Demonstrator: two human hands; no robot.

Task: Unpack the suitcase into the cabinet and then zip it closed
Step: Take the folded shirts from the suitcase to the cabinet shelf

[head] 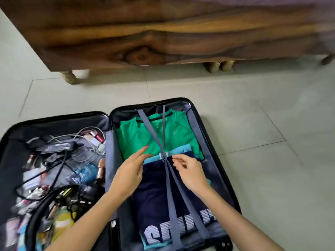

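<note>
We find the buckle (163, 156) between our hands, just off both sets of fingers (142, 151): left hand (131, 169) straight and empty, right hand (192, 172) loosely curled, gripping nothing (slightly nearer). Its straps (171, 200) run lengthwise over the folded clothes (152, 192) in the open suitcase (213, 171).

Soft even daylight, faint shadows; edges bowed (wide lens), lower-left corner blurred.

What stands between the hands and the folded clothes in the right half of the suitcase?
Grey straps cross over the green shirt and navy garment, joined by a buckle at the middle that looks fastened. The left hand and right hand are beside the buckle, neither gripping it.
</note>
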